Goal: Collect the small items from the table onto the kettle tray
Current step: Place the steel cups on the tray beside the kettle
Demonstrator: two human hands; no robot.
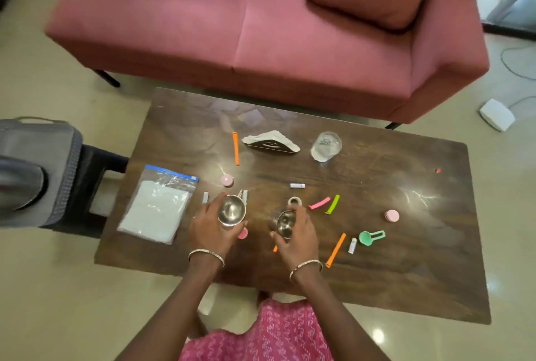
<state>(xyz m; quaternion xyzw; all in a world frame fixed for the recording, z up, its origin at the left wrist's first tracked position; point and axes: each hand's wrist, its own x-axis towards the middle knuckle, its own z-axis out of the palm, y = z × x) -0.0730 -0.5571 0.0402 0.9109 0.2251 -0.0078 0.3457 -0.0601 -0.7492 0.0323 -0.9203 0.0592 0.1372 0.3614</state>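
My left hand (210, 225) grips a round steel bowl (231, 209) just above the dark wooden table (406, 259). My right hand (295, 233) holds a smaller steel cup (285, 223), tilted toward me. Small items lie scattered on the table: an orange clip (236, 148), a pink round lid (226, 180), a white tube (297, 185), a tape roll (295, 201), a pink clip (319, 203), a green clip (333, 204), a pink disc (391, 215), a teal scoop (371, 236), a second orange clip (335, 250) and a small white piece (352, 245). No kettle tray shows.
A zip bag with white contents (158, 205) lies at the table's left edge. A napkin holder (271, 143) and a clear glass (326, 146) stand at the back. A pink sofa (261, 26) is behind the table, a grey bag on a black stool (37, 169) to the left.
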